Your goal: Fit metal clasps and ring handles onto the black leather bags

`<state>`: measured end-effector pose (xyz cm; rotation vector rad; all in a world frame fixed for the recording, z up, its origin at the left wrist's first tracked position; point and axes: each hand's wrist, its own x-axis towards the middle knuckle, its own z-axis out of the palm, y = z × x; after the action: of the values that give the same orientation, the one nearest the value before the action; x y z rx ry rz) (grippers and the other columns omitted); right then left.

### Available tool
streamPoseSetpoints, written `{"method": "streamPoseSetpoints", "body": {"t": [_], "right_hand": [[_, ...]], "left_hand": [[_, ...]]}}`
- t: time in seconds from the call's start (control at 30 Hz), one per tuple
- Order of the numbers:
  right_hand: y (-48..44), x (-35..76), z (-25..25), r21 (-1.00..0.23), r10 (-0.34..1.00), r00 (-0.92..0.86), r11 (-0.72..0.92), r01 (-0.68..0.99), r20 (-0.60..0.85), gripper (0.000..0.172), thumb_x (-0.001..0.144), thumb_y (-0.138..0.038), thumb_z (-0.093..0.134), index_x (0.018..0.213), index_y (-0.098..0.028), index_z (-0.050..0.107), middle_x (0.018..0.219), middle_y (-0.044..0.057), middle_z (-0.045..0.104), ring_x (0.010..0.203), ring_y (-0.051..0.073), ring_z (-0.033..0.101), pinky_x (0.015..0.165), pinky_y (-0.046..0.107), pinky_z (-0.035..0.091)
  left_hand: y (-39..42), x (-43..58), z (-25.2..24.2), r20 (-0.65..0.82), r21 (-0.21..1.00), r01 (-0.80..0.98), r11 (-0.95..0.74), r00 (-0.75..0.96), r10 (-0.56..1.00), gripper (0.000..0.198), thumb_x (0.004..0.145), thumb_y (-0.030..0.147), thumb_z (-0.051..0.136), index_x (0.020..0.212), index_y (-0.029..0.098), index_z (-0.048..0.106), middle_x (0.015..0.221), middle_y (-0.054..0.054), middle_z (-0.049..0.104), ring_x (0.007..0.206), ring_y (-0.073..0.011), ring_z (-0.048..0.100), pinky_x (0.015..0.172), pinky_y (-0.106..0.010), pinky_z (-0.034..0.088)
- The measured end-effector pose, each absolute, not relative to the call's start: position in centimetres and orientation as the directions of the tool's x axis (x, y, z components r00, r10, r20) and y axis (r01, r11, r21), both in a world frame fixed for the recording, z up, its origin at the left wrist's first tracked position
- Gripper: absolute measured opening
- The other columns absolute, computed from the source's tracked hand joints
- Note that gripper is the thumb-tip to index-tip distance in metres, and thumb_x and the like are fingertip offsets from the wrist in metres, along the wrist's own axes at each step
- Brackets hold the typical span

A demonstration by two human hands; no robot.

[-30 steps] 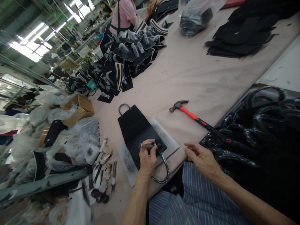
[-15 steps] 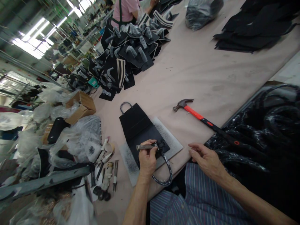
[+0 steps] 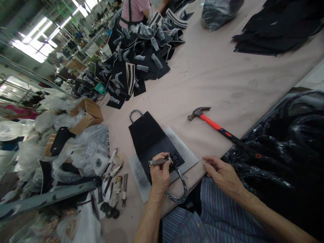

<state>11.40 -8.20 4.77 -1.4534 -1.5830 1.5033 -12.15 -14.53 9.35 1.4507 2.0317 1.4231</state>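
Note:
My left hand (image 3: pixel 160 175) is closed around a metal punch (image 3: pixel 157 162), tilted over the lower end of a black bag panel (image 3: pixel 159 143). The panel lies on a speckled white slab (image 3: pixel 186 148). Plastic-wrapped handles show at both ends: the far handle (image 3: pixel 135 112) stands out beyond the panel, while the near handle (image 3: pixel 184 189) loops over the table edge. My right hand (image 3: pixel 221 172) hovers by the table edge, holding nothing, fingers loosely bent and apart from the thumb. Beyond it lies a claw hammer (image 3: pixel 214 123) with a red and black grip.
Black panels with wrapped handles (image 3: pixel 144 55) are heaped at the back, near a person in pink (image 3: pixel 135 11). Stacked black pieces (image 3: pixel 280 32) lie far right. Hand tools (image 3: pixel 124 191), plastic bags (image 3: pixel 88 148) and a cardboard box (image 3: pixel 87 113) crowd the left. Wrapped black handles (image 3: pixel 268 148) fill the right.
Hardly anything differs. My left hand and the punch have shifted very slightly, still at the panel's lower end. The view has moved a little; the hammer lies as before.

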Motion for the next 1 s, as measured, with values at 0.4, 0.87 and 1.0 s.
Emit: {"method": "streamPoseSetpoints", "body": {"t": [0.4, 0.87, 1.0], "right_hand": [[-8.2, 11.6, 4.3, -0.925, 0.909, -0.290, -0.201, 0.323, -0.299, 0.048, 0.085, -0.056, 0.056, 0.111, -0.017, 0.067, 0.082, 0.005, 0.069, 0.065, 0.020, 0.063, 0.062, 0.035, 0.056], [-8.3, 11.9, 4.5, -0.930, 0.907, -0.328, -0.150, 0.336, -0.265, 0.048, 0.086, -0.056, 0.055, 0.110, -0.017, 0.067, 0.081, 0.005, 0.069, 0.071, 0.022, 0.065, 0.065, 0.036, 0.054], [-8.2, 12.2, 5.1, -0.928, 0.937, -0.299, -0.062, 0.367, -0.181, 0.042, 0.089, -0.053, 0.055, 0.109, -0.019, 0.068, 0.081, 0.004, 0.070, 0.069, 0.021, 0.066, 0.065, 0.036, 0.055]], "left_hand": [[-14.4, -12.2, 9.0, 0.297, 0.821, 0.570, 0.024, -0.463, 0.835, 0.013, 0.087, 0.019, 0.066, 0.097, 0.020, 0.059, 0.102, -0.006, 0.072, 0.097, -0.0200, 0.073, 0.090, -0.039, 0.061], [-13.6, -11.3, 9.2, 0.517, 0.610, 0.785, -0.109, -0.290, 0.805, 0.019, 0.085, 0.010, 0.063, 0.099, 0.021, 0.056, 0.099, -0.005, 0.069, 0.095, -0.0181, 0.070, 0.086, -0.034, 0.060], [-13.6, -11.1, 9.2, 0.514, 0.614, 0.781, -0.113, -0.286, 0.809, 0.020, 0.086, 0.010, 0.063, 0.102, 0.021, 0.057, 0.100, -0.005, 0.069, 0.098, -0.0183, 0.069, 0.089, -0.035, 0.059]]}}
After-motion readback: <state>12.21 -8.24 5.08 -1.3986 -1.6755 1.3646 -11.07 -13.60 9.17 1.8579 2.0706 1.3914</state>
